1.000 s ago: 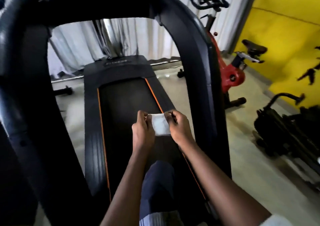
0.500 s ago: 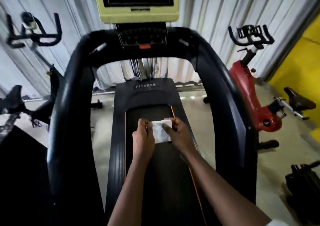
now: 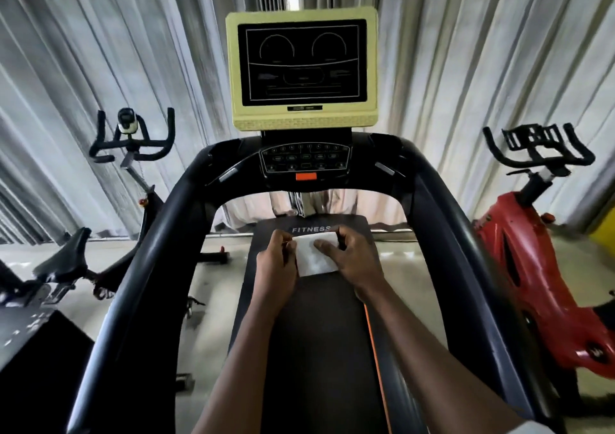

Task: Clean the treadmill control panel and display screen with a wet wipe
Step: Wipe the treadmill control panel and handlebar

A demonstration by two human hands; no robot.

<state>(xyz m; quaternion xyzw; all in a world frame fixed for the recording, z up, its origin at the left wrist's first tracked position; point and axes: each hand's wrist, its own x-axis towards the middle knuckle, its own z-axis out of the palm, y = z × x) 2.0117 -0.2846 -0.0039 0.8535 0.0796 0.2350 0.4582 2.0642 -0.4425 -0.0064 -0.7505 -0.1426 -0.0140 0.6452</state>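
Wet wipe (image 3: 314, 255) held between both hands, above the treadmill belt (image 3: 319, 327).
Left hand (image 3: 276, 267) fingers (image 3: 285, 242) pinch its left edge; right hand (image 3: 354, 262) fingers curl round its right edge, thumb on top; control panel (image 3: 305, 160) and display screen (image 3: 302, 62) stand beyond the fingers, untouched.

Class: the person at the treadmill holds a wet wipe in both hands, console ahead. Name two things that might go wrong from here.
1. The wet wipe, held between the left hand and right hand, may carry excess liquid that could seep around the control panel buttons or streak the display screen.
2. Wiping the panel might press a button by accident; the hands are over the belt, so an unintended start could unbalance the person.
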